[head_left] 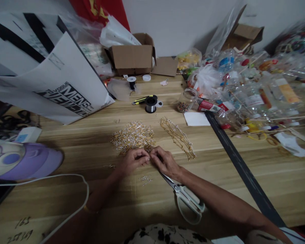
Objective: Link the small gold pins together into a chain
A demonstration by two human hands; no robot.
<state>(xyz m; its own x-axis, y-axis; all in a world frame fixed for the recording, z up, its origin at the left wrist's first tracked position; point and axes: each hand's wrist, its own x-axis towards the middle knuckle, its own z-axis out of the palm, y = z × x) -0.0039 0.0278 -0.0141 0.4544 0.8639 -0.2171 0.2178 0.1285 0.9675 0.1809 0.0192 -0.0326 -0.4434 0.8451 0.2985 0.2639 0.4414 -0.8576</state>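
My left hand [135, 160] and my right hand [165, 161] meet at the near edge of a pile of gold and clear beaded pieces [133, 135]. Both have their fingers pinched together, fingertips almost touching. What they pinch is too small to make out. A small cluster of silvery bits [146, 179] lies on the wood just below them. Scissors with pale handles [189, 203] rest partly under my right forearm. Beaded chains in gold and silver [178, 139] lie stretched out to the right of the pile.
Beyond the pile are a wire spool [150, 104], a yellow-black cutter [141, 100] and a jar of beads [186, 101]. Plastic bottles [254, 95] crowd the right. A white paper bag [58, 81] and a purple appliance [38, 161] stand left, with a white cord [85, 184] near my left arm.
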